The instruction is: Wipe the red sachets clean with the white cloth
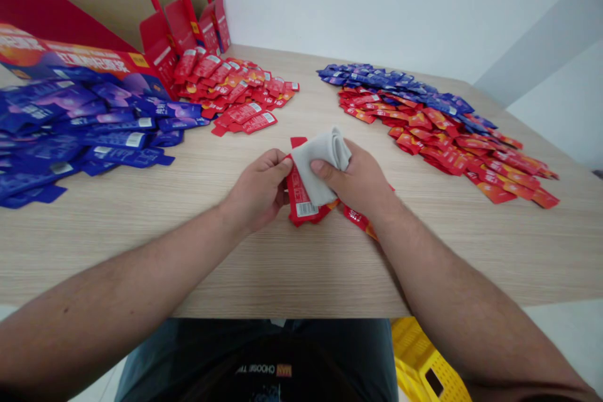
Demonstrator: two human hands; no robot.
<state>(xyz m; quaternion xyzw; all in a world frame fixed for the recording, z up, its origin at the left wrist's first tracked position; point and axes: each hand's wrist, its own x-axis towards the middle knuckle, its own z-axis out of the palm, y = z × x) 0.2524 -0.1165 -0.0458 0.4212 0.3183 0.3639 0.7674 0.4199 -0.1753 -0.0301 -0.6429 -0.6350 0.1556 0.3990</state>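
Note:
My left hand [261, 187] pinches the left edge of a flat red packet [298, 193] between thumb and fingers. A white barcode shows near its lower end. A folded pale grey cloth [320, 157] lies across the packet, gripped by my right hand [360, 177] with the thumb on top. The cloth hides much of the packet's face. Another red and orange packet [358, 221] lies on the table under my right wrist, partly covered by it.
Blue packets [108, 129] and red packets [235, 91] are heaped at left, beside a large printed box [85, 59]. At right lie more blue packets [400, 85] and red packets [452, 144] in overlapping rows. A yellow basket [424, 358] stands below the table [264, 282].

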